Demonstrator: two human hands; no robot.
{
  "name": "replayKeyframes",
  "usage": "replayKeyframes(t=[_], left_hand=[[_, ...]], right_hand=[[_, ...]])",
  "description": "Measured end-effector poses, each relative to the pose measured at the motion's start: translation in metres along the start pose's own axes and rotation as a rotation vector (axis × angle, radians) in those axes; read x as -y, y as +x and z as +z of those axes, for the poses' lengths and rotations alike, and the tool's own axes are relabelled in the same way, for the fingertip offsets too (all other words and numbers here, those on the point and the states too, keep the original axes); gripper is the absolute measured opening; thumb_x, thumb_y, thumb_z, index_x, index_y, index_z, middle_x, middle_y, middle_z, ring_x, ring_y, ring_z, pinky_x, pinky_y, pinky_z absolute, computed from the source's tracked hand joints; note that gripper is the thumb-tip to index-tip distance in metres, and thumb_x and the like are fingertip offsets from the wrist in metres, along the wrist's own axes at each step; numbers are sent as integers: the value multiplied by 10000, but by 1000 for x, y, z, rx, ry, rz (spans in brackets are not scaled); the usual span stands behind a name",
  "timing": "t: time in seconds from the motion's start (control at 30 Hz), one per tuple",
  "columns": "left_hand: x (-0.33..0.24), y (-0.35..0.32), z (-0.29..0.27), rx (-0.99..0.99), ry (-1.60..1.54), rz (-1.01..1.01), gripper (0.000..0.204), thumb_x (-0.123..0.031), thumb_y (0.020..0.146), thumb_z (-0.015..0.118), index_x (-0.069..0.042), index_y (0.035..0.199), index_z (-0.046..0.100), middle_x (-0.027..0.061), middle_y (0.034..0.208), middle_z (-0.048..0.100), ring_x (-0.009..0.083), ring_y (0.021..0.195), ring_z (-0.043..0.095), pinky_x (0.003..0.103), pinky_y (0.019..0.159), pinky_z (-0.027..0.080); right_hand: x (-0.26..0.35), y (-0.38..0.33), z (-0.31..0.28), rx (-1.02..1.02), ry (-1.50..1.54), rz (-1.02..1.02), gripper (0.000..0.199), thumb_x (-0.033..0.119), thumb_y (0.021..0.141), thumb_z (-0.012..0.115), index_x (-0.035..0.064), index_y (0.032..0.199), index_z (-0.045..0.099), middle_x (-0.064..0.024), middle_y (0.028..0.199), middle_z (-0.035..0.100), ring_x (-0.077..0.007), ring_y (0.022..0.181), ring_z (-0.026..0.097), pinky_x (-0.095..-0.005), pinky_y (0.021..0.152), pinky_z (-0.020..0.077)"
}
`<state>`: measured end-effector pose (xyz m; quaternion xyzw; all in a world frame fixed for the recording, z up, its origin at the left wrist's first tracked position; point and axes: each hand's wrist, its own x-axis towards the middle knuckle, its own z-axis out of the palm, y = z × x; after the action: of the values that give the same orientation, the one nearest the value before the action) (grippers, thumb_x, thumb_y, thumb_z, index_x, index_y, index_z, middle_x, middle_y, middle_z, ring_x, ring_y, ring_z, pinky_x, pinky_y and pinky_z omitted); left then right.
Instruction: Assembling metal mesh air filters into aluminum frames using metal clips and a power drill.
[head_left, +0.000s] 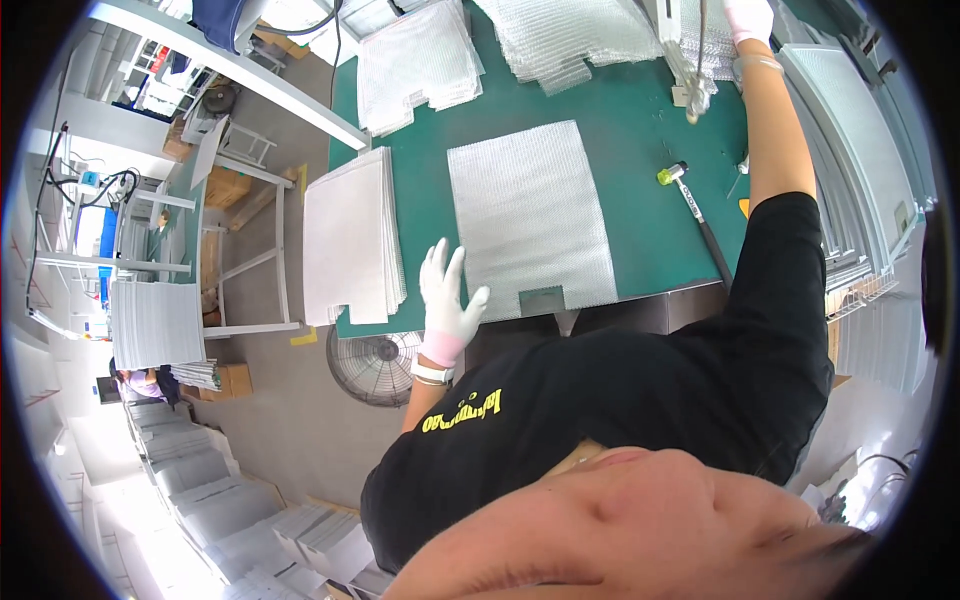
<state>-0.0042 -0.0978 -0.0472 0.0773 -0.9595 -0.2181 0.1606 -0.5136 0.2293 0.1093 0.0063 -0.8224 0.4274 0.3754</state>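
My left hand (449,303) wears a white glove with a pink cuff. Its fingers are spread beside the left edge of a silvery mesh sheet (530,210), which lies flat on the green table with a notch in its near edge. Whether the fingertips touch the sheet I cannot tell. My right arm stretches to the far right, where my gloved right hand (748,20) is cut off by the picture's edge. It is close to more mesh sheets (718,62) there, and its fingers are hidden.
White notched sheets (345,235) are stacked on the left, with mesh stacks (415,62) (570,38) along the far side. A hammer (698,215) with a yellow-green head lies right on the green table (420,165). Framed panels (855,150) lean beyond it. A floor fan (375,365) stands below.
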Motion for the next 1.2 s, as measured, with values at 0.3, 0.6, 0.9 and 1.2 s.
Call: replayKeyframes(t=[0.3, 0.6, 0.9, 1.2], left_hand=[[-27, 39, 28, 414, -1588, -85, 631, -303, 975, 594, -56, 1497, 341, 179, 1513, 391, 356, 1375, 411, 456, 1170, 279], [-48, 21, -9, -469, -1365, -360, 542, 21, 970, 477, -8, 1482, 302, 181, 1225, 607, 231, 994, 658, 349, 894, 547], [-18, -4, -15, -167, -551, -357, 730, -147, 826, 727, -40, 1459, 379, 150, 1136, 576, 186, 848, 619, 317, 754, 532], [-6, 24, 15, 52, 48, -177, 752, -457, 760, 763, -91, 1373, 528, 186, 1082, 582, 326, 976, 609, 415, 824, 524]], right_hand=[[76, -247, -56, 275, 667, -202, 844, 161, 680, 861, -79, 1374, 443, -229, 1321, 567, -352, 1226, 569, -408, 1071, 430], [111, -342, -143, 558, -88, -458, 851, 273, 691, 832, 144, 1445, 458, -247, 1531, 323, -433, 1442, 260, -549, 1171, 203], [73, -375, -132, 997, 146, -190, 674, 212, 806, 713, 88, 1422, 468, -218, 1156, 648, -342, 976, 654, -372, 886, 513], [61, -386, -139, 933, 49, -92, 551, 208, 810, 727, 50, 1315, 570, -192, 1201, 651, -314, 1107, 641, -353, 962, 488]])
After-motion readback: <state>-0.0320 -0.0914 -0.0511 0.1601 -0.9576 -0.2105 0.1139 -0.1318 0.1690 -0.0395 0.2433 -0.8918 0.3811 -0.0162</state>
